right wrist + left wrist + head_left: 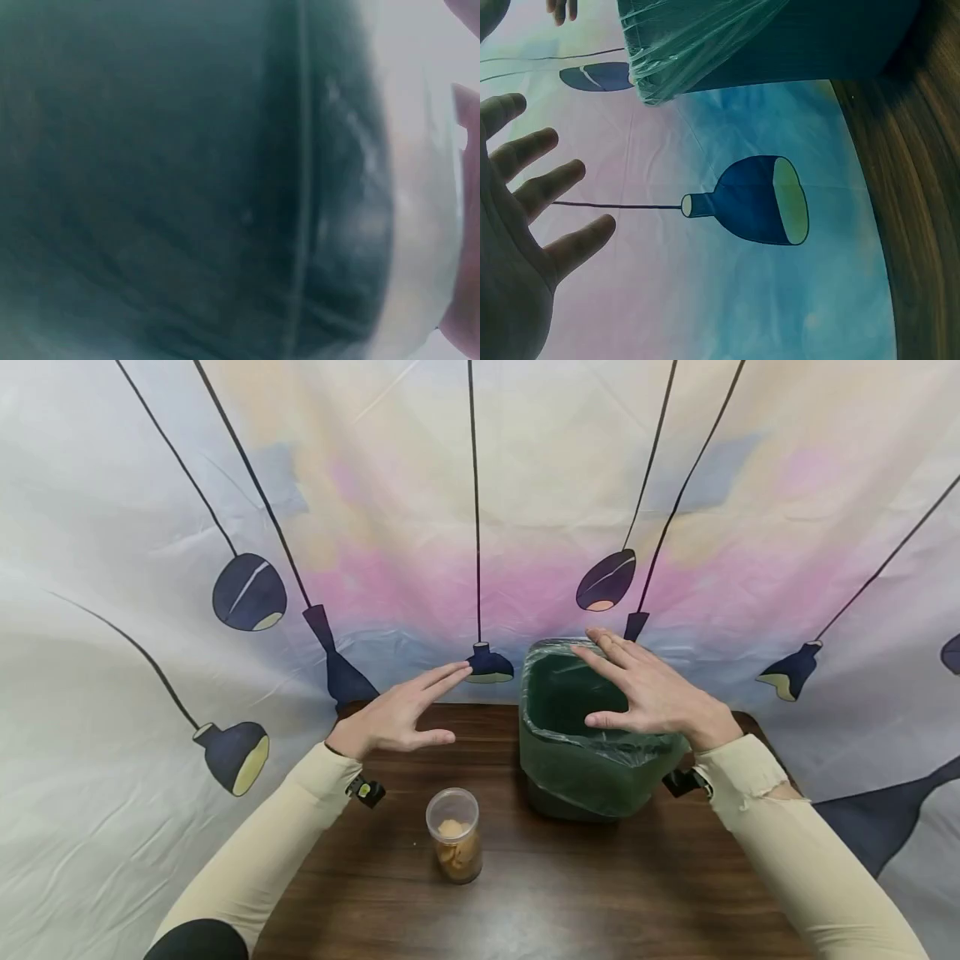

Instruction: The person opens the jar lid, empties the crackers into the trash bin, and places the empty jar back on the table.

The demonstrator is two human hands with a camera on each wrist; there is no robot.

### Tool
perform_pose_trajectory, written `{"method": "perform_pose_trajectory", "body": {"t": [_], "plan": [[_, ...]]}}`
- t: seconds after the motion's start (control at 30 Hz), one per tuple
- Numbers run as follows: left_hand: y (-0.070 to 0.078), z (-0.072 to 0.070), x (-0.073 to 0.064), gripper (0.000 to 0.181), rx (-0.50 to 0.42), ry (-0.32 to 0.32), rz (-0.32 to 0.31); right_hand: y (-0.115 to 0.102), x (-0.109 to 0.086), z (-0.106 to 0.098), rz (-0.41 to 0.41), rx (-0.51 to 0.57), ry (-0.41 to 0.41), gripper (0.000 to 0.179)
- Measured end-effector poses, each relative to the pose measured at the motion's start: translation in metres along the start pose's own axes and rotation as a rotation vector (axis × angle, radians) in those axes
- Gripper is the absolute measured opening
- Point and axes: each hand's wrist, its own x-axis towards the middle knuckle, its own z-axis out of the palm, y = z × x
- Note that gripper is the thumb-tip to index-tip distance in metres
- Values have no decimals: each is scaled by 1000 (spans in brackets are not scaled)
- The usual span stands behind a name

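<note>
From my remote seat, the head view gives me a deep green bin, nearly black at its foot, under a translucent liner with whitish glints. My left wrist view turns that green towards teal. I see the jar as clear and colourless, the pieces in it golden tan. The worktop is dark brown, streaked with darker wood grain. Both sleeves look plain cream to me. The pale cloth carries soft patches of pink, peach, lilac and grey-blue, printed with navy lamps, mostly yellow-mouthed, on thin black cords.
</note>
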Motion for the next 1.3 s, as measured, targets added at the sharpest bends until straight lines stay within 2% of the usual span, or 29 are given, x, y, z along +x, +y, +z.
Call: {"method": "perform_pose_trajectory", "body": {"t": [0.13, 0.5, 0.77, 0.97, 1.3], "plan": [[0, 6, -6, 89, -62, -5, -35, 0, 0, 0, 8, 15, -9, 97], [-1, 34, -28, 88, -166, 30, -59, -3, -4, 4, 58, 124, -5, 91], [-6, 49, -41, 82, -225, 73, -28, -6, -7, 2, 117, 161, 12, 86], [-6, 62, -53, 82, -300, 97, -14, -7, -9, 6, 123, 174, 18, 84], [-1, 79, -61, 86, -370, 93, -43, -8, -10, 9, 118, 178, 19, 83]]}}
